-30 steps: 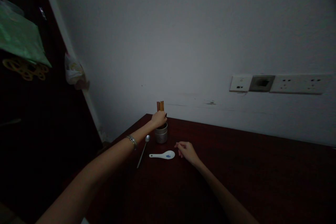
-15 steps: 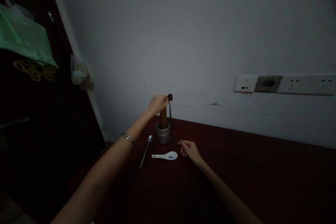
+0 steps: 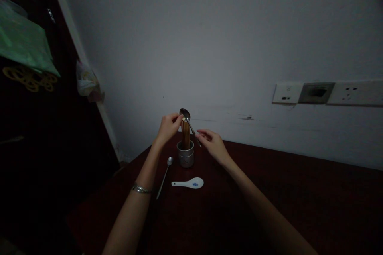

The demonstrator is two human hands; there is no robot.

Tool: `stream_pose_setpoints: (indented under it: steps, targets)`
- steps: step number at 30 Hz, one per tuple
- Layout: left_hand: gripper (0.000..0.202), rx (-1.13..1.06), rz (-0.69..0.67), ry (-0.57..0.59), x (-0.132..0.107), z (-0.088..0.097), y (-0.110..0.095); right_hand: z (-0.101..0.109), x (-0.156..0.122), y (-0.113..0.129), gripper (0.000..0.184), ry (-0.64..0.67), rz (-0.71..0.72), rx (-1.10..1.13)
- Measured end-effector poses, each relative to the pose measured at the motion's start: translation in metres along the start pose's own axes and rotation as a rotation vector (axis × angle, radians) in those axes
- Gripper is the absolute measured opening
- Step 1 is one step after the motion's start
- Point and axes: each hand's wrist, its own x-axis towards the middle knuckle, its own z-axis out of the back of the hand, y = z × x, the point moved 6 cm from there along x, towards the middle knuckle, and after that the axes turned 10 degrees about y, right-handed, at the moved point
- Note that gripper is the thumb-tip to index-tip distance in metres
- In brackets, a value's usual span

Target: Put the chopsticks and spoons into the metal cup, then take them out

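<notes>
A metal spoon (image 3: 192, 128) with a dark, shiny bowl is held tilted above the chopsticks (image 3: 186, 135), its handle slanting down to the right. My left hand (image 3: 170, 126), with a bracelet on the wrist, pinches it at the bowl end. At the handle, the fingertips of my right hand (image 3: 212, 143) close around its lower part, and the handle's tip shows below them. The bundle of chopsticks stands upright in a grey metal holder (image 3: 186, 158). In front of the holder lies a white ceramic spoon (image 3: 188, 183) with a blue pattern. A long-handled metal spoon (image 3: 164, 178) rests to the left.
The dark red table (image 3: 269, 199) meets a grey wall (image 3: 227, 48). Sockets (image 3: 317, 93) are set in the wall at right. A dark door at left carries a green cloth (image 3: 25, 42), and a plastic bag (image 3: 86, 81) hangs near its edge.
My right hand has risen from beside the ceramic spoon to the held spoon's handle. My left hand has shifted slightly left and turned the spoon, so its handle now slants right.
</notes>
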Motion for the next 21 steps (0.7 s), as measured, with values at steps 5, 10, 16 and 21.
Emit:
stream_pose_setpoints:
  steps: [5,10,16,21]
  targets:
    - [0.037,-0.07,0.042,-0.03,-0.009,-0.007,0.011,-0.016,0.005,-0.003,0.022,0.107,0.041,-0.213]
    - [0.039,-0.066,0.05,-0.039,-0.006,-0.014,0.018,-0.016,0.011,-0.012,0.019,0.092,0.057,-0.398]
    - [0.04,-0.13,0.05,-0.032,-0.001,-0.021,0.022,-0.008,0.018,-0.008,0.019,-0.009,0.082,-0.619]
    - [0.037,-0.249,0.018,-0.017,0.0,-0.023,0.028,0.005,0.027,-0.016,0.022,-0.071,0.093,-0.704]
